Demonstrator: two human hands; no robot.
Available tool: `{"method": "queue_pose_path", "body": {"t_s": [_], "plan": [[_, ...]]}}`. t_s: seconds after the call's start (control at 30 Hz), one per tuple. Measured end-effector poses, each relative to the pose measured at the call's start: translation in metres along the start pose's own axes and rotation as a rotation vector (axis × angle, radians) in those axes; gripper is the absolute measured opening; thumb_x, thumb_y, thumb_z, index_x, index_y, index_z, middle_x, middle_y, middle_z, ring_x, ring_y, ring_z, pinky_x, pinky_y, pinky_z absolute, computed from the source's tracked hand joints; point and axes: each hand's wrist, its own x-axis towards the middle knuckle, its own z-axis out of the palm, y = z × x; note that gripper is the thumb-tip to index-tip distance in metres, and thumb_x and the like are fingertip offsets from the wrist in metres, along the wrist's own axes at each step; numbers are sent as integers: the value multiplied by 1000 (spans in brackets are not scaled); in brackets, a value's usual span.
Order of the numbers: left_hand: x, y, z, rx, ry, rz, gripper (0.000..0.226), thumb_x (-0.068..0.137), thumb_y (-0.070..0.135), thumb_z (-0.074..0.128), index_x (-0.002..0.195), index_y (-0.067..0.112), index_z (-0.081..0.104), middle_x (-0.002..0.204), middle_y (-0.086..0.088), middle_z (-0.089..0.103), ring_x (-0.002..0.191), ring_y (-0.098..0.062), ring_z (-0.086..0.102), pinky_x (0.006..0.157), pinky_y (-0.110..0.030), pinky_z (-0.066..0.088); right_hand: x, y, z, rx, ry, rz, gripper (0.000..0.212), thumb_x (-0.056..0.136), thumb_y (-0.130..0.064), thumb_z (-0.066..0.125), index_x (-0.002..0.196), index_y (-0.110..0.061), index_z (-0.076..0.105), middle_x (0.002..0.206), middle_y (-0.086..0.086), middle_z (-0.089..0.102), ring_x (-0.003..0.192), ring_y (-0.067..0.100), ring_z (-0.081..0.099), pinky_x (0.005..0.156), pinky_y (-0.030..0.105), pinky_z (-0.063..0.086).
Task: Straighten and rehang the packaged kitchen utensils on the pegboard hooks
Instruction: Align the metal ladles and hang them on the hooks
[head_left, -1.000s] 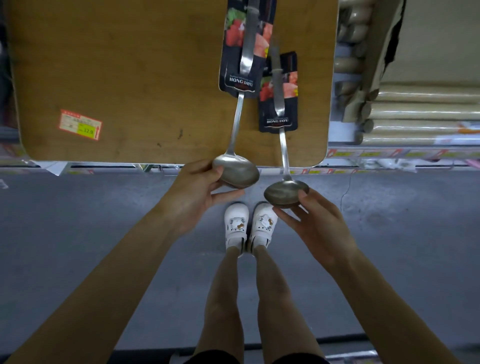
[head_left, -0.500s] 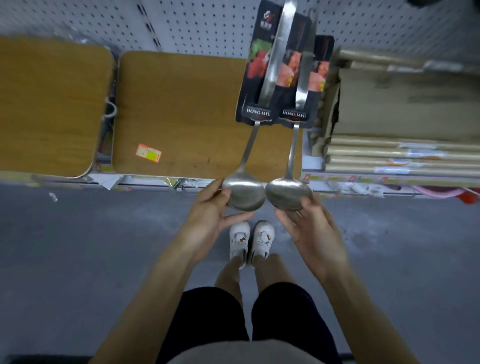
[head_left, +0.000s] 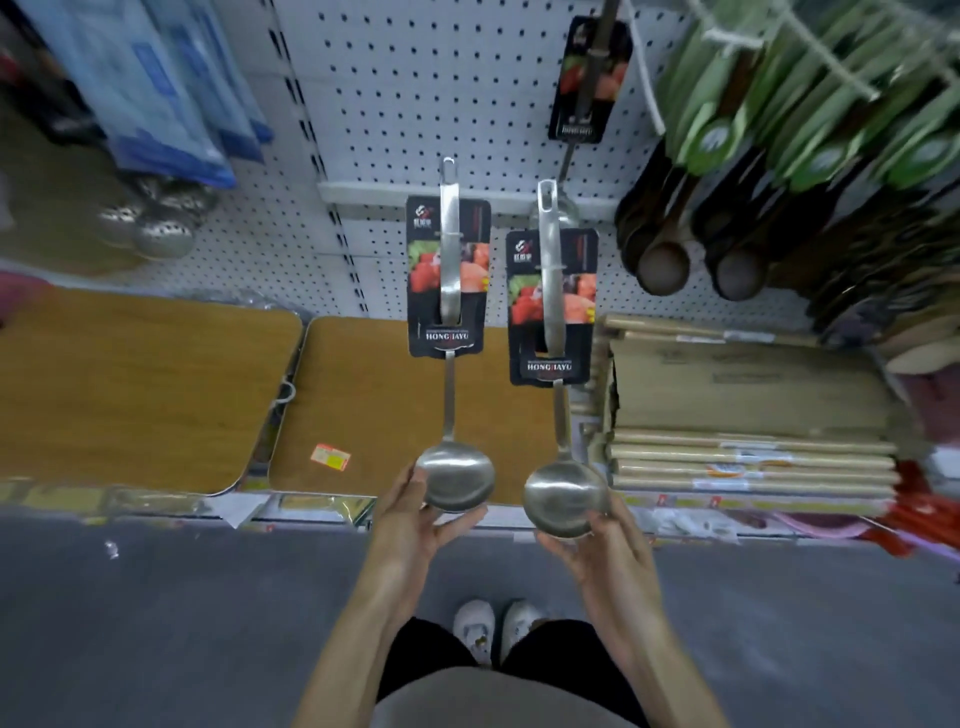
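Two steel ladles on black printed cards stand upright before the white pegboard (head_left: 415, 93). My left hand (head_left: 415, 525) grips the bowl of the left ladle (head_left: 451, 415). The bowl of the right ladle (head_left: 558, 431) is cupped in my right hand (head_left: 597, 545). Both handle tips reach up to the pegboard's lower rail. A third carded ladle (head_left: 589, 83) hangs on the pegboard above the right one.
Two wooden boards (head_left: 145, 384) lie on the shelf below, beside stacked flat cardboard packs (head_left: 748, 415). Dark wooden ladles with green cards (head_left: 727, 208) hang at the right, perforated steel skimmers (head_left: 156, 228) and blue packs at the left. Grey floor lies below.
My view has tilted up from the shelf to the pegboard. Both ladles have risen toward the pegboard and now stand a little apart, each bowl still in a hand.
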Motion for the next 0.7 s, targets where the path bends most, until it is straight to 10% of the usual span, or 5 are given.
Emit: {"method": "queue_pose_path", "body": {"t_s": [0.2,0.37,0.7], "plan": [[-11,19,3,37,-19,51,24,101,17,39,108,6,60,106,-16,67,83,-22,72,64,-33,60,6,-16,10,17,9,-59,37,99,-1,36,119,-15,65,124,12,64,113,29,62,68,31,57],[-14,25,7,90,-55,48,30,101,19,40,126,6,52,106,-12,69,80,-28,72,96,-50,48,10,-18,11,83,19,-86,40,97,-1,36,119,-17,65,125,12,63,117,30,59,67,30,57],[-12,36,19,139,-136,65,27,101,17,40,116,5,58,107,-14,70,93,-30,70,80,-41,58,18,-18,14,174,24,-123,32,99,-10,44,126,-13,61,129,10,61,117,27,60,69,29,57]]}}
